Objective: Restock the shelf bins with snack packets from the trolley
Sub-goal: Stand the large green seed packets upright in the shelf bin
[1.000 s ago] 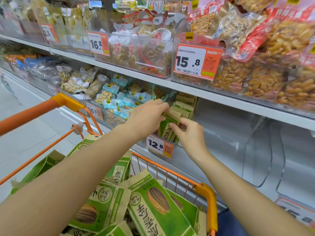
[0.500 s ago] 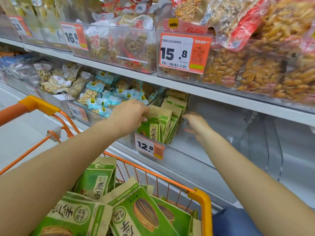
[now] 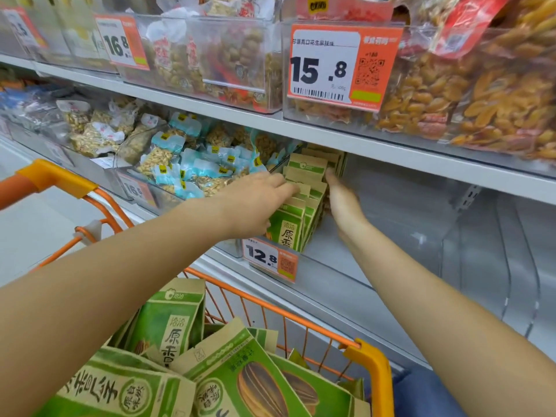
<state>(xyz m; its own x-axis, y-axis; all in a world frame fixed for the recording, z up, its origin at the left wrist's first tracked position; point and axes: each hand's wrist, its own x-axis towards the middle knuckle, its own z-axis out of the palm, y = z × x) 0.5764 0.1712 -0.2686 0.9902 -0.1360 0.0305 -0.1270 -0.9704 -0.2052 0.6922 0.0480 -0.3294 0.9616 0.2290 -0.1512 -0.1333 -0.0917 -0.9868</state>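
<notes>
Both hands bracket the row of green packets (image 3: 296, 212) standing upright in the clear bin (image 3: 346, 245): left hand (image 3: 261, 200) lies flat-fingered over their tops, right hand (image 3: 341, 197), fingers extended, presses the row's far side, probably squaring it against the bin's left wall. More green packets wait in the trolley (image 3: 370, 365) below, behind the 12.8 price tag (image 3: 269, 260).

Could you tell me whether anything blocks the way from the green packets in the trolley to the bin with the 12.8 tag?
Nothing visible does. The bin is bare right of the standing packets, where the left hand and right hand rest.
</notes>
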